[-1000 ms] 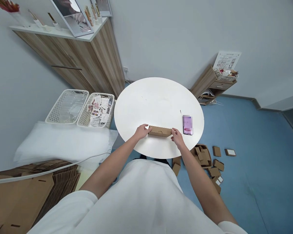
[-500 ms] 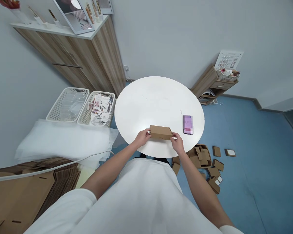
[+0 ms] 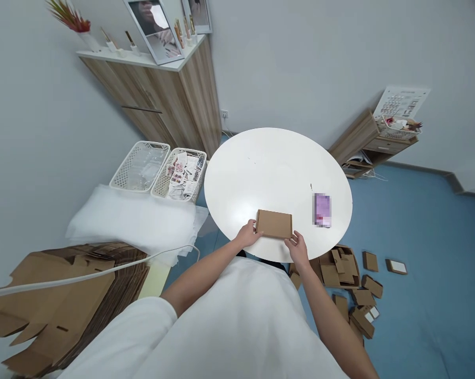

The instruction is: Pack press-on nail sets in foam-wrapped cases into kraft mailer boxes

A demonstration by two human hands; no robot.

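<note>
A small closed brown cardboard box [image 3: 274, 224] lies near the front edge of a round white table [image 3: 269, 168]. My left hand [image 3: 247, 235] grips the box's left end, fingers curled around its corner. On the opposite side, my right hand [image 3: 297, 245] holds the near right corner with thumb and fingers pinched on it. A phone with a purple screen [image 3: 322, 209] lies on the table to the right of the box.
Two white baskets [image 3: 140, 167] stand on a white-covered surface to the left, one holding small cards [image 3: 184, 171]. Flat cardboard sheets [image 3: 71, 295] are stacked at lower left. Several small brown boxes [image 3: 355, 287] lie on the blue floor at right. Wooden cabinets stand against the walls.
The box was tipped from standing on its edge to lying flat, top face up, and drawn nearer the table's front edge. The camera view shifted to the left.
</note>
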